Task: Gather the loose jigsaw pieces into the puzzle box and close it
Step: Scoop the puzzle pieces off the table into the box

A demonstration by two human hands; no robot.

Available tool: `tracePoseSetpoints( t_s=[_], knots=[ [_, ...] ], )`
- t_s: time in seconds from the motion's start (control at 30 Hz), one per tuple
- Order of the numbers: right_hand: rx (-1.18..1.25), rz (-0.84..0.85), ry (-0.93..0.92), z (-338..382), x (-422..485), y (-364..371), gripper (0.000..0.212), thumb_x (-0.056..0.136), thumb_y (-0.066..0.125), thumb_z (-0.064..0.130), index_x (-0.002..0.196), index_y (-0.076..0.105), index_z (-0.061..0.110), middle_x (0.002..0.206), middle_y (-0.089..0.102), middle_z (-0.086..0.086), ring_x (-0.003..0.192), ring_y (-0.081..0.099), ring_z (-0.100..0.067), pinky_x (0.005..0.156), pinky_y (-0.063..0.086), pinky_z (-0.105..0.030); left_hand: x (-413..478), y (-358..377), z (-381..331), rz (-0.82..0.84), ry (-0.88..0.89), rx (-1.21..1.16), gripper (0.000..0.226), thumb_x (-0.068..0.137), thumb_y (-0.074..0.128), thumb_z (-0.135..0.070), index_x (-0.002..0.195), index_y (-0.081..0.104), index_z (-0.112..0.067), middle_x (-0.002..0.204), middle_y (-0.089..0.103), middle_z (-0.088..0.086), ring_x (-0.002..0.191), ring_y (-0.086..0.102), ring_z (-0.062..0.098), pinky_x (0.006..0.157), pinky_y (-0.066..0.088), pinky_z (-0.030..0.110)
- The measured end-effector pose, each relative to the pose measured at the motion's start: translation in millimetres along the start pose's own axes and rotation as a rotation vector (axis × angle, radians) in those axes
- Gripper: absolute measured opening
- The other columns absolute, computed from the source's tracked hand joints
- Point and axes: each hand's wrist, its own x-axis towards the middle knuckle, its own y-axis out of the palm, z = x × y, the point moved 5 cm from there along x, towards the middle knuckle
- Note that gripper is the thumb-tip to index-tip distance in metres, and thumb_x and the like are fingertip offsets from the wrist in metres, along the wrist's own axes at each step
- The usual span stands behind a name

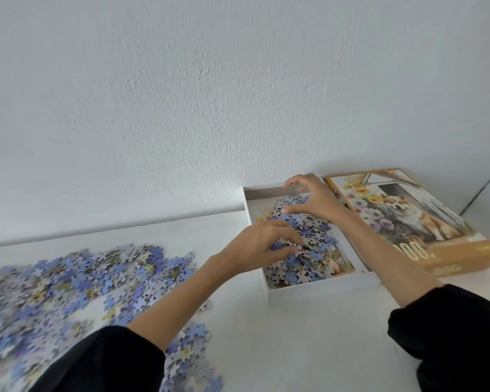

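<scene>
Over the open box (323,290), both hands hovered apart. The left hand (258,246) lay with bent fingers on the heap (309,250) of pieces inside; whether it gripped any could not be told. The right hand (314,200) hung above the far end of the box, thumb and fingers spread in a loose claw, holding nothing visible.

The task looked early. A wide spread of loose pieces (96,278) lay on the counter (294,349) left of the box, and the lid (408,222) sat face up just right of it.

Several things could have gone wrong from there:
- **Spilling:** the heap leaned toward the near left corner of the box, so another handful dropped there would likely have slid over the low wall.
- **Dragging:** the left sleeve (111,363) passed right over pieces left of the box. A careless pull back could have swept some toward the counter's near edge, which was out of view.
- **Closing:** left mounded, the heap might have kept the lid from seating. It probably needed spreading flat toward the emptier far left corner.
- **Stragglers:** single pieces close to the box's near left wall could easily have been missed.
</scene>
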Motion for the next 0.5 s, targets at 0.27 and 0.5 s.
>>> tracePoseSetpoints(
  t_s=[0.27,0.5],
  knots=[
    [0.103,0.019,0.193,4.3,-9.8,10.8,0.093,0.053,0.054,0.081,0.129,0.038,0.029,0.118,0.052,-0.003,0.108,0.051,-0.018,0.085,0.039,-0.032,-26.1,-24.5,-10.2,-0.017,0.008,-0.117,0.018,0.090,0.059,-0.012,0.104,0.069,-0.012,0.098,0.068,0.002,0.076,0.060,0.005,0.072,0.052,0.022],
    [0.100,0.041,-0.004,55.0,-19.6,27.5,0.054,0.075,0.065,0.048,0.123,0.048,0.029,0.118,0.053,0.002,0.110,0.051,-0.013,0.089,0.038,-0.029,-57.6,-51.5,-7.4,-0.054,-0.016,-0.091,0.019,0.091,0.057,-0.015,0.106,0.068,-0.017,0.098,0.065,-0.009,0.083,0.062,0.003,0.075,0.054,0.032]
  ],
)
